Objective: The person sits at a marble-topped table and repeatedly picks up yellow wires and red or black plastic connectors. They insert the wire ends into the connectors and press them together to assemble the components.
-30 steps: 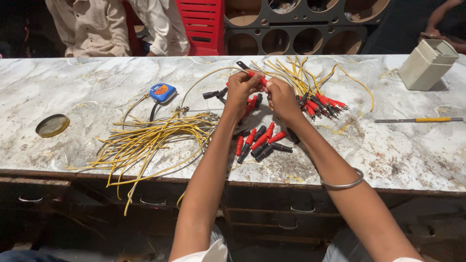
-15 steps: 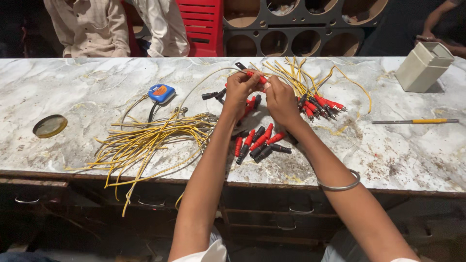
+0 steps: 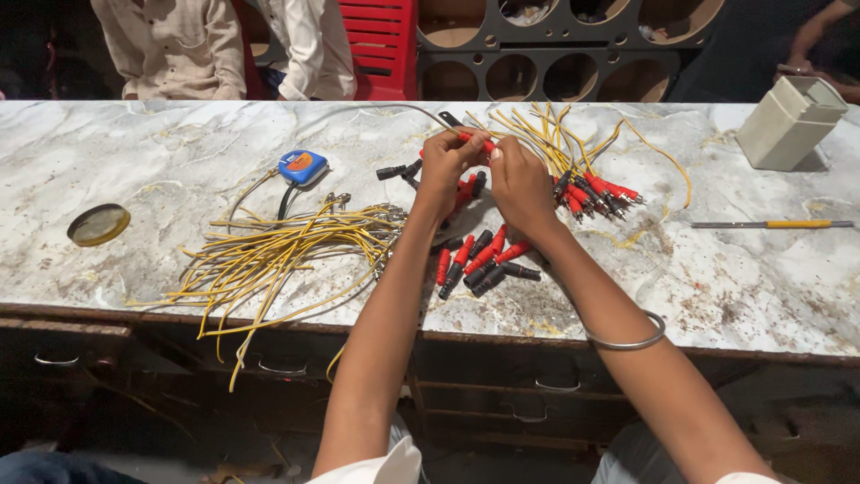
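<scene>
My left hand (image 3: pixel 445 168) and my right hand (image 3: pixel 520 184) meet above the marble-topped bench (image 3: pixel 134 152), both pinching a red plug (image 3: pixel 477 139) on the end of a wire. Below the hands lies a loose heap of red and black plug sleeves (image 3: pixel 479 260). To the right of my right hand sits a bundle of yellow wires with red and black plugs fitted (image 3: pixel 582 175). A big tangle of bare yellow wires (image 3: pixel 278 255) lies to the left. A metal bangle (image 3: pixel 627 341) rings my right forearm.
A blue tape measure (image 3: pixel 302 167) and a round brass lid (image 3: pixel 98 224) lie at the left. A yellow-handled screwdriver (image 3: pixel 775 224) and a pale plastic box (image 3: pixel 790 121) are at the right. Two people sit behind the bench, beside a red chair (image 3: pixel 383 40).
My hands stay together over the same spot, with only small finger movements on the plug. The view has shifted slightly.
</scene>
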